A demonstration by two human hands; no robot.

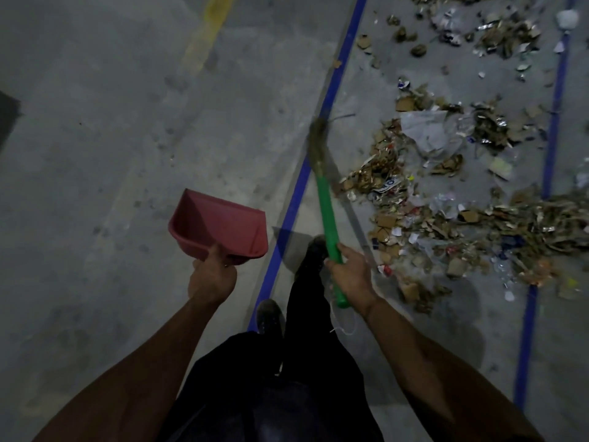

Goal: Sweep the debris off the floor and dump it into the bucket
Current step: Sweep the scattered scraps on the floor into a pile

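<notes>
My left hand (212, 275) grips the near edge of a red dustpan (220, 226), held off the floor with nothing in it. My right hand (352, 275) grips the green handle of a short broom (326, 205). The broom's brown bristle head (318, 140), blurred, points away from me over a blue floor line. Debris (446, 186) of torn cardboard, paper and foil scraps lies spread on the concrete to the right of the broom. No bucket is in view.
Two blue lines (299, 193) (553, 132) run across the grey concrete floor, and a yellow stripe (208, 30) marks it at the top. My legs and shoes (271, 314) stand by the left blue line. A dark object (8, 119) sits at the left edge.
</notes>
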